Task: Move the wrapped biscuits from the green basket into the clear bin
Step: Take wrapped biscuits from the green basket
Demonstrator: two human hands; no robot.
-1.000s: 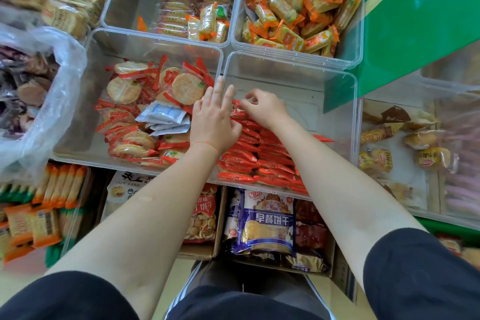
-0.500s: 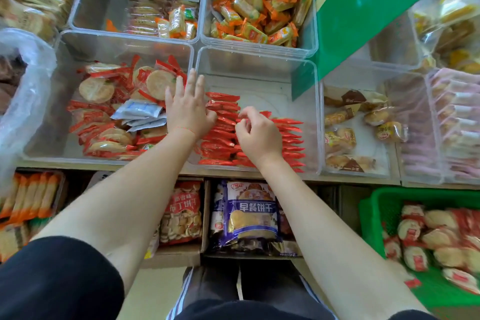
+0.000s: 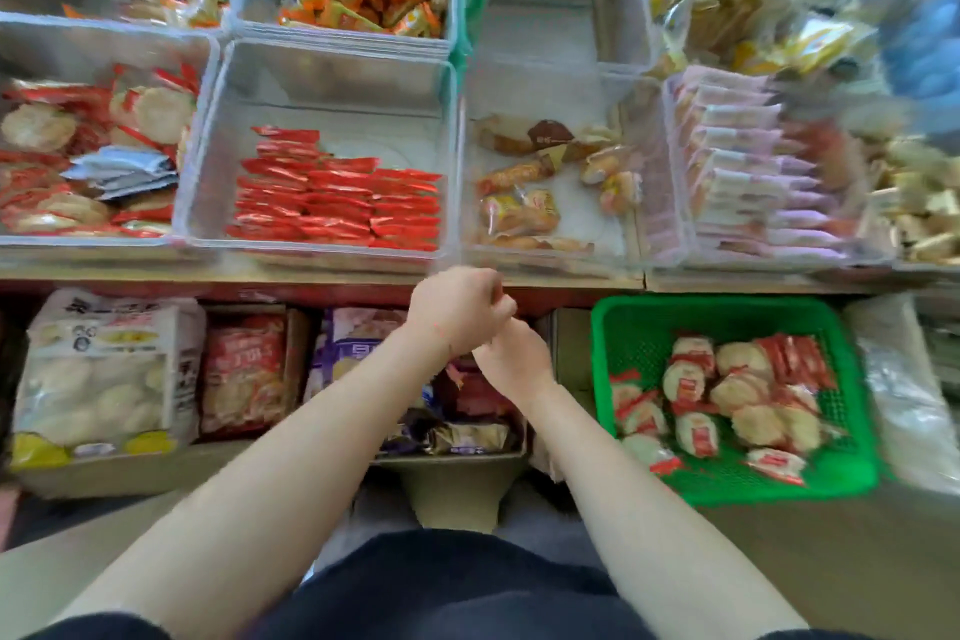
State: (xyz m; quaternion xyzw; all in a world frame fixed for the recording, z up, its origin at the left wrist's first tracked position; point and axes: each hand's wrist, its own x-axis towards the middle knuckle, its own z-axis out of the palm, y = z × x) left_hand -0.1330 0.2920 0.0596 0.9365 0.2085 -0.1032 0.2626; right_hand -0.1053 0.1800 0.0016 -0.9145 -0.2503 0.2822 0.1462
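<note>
- Biscuits (image 3: 727,395) lay loose in the green basket (image 3: 649,322), within reach.
- Left hand (image 3: 457,312) and right hand (image 3: 511,361) touched; fingers curled, empty.
- Clear bin (image 3: 332,78) held upright red-wrapped rows.

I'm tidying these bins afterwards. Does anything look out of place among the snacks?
Yes: a few blue-grey sachets lie on top of the round biscuits in red wrappers in the far-left clear bin, unlike anything else there. The red packs in the middle bin are stacked neatly.

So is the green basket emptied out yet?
Not empty: the green basket holds over a dozen wrapped biscuits, and neither hand is in it.
</note>
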